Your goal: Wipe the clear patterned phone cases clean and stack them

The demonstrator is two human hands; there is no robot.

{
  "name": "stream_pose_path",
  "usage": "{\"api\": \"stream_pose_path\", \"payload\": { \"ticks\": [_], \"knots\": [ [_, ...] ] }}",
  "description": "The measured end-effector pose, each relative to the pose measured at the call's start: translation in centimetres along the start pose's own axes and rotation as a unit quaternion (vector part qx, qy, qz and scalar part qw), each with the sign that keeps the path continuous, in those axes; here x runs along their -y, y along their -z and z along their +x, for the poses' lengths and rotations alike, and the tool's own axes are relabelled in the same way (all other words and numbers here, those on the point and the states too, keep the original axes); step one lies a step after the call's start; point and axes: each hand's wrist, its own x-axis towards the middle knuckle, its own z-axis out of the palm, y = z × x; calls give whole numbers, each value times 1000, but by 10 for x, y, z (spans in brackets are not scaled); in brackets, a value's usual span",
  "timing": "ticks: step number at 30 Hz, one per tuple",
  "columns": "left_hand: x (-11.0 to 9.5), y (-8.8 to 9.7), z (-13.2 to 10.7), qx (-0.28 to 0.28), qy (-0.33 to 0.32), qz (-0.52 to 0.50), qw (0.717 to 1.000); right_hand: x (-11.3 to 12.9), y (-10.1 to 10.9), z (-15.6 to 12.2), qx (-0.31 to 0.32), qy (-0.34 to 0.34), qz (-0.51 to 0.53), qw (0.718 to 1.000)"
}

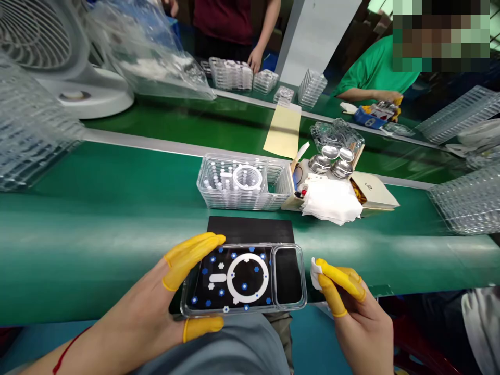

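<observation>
A clear phone case (250,278) with blue and white flowers and a white ring is tilted up above the bench's front edge. My left hand (172,291), in yellow finger cots, grips its left end, fingers along the top edge and thumb along the bottom. Just right of the case, my right hand (351,302) pinches a small white cloth (316,273) between yellow-cotted fingertips, apart from the case. Behind the case lies a black mat (250,229), partly hidden. Beyond it, a stack of clear trays (242,200) has another flowered case in the top one.
A box of white wipes (332,200) with metal-lidded jars (320,164) stands behind, beside a cream box (375,190). Stacked clear trays (472,198) flank the bench, and a fan (89,96) is at left. Two co-workers (378,73) work across the line.
</observation>
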Motion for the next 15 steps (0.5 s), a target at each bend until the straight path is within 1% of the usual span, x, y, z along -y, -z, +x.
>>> {"api": "stream_pose_path", "payload": {
  "ticks": [2,3,6,8,10,12,15],
  "knots": [
    [-1,1,0,2,6,-3,1000,-4,-2,-1,-12,-32,18,999],
    [-2,1,0,3,11,-8,1000,-8,-3,-3,-21,-62,28,997],
    [-7,3,2,12,36,-29,999,-24,-3,-10,-43,-184,65,980],
    [-11,5,4,1,43,-48,998,-35,-3,-14,-43,-247,94,963],
    [-14,6,7,-20,36,-67,997,-42,-3,-16,-29,-272,119,954],
    [-15,7,9,-37,21,-80,996,-45,-4,-17,-17,-274,131,953],
    [-14,6,7,-34,24,-94,995,-45,-4,-17,-20,-287,138,948]
  ]
}}
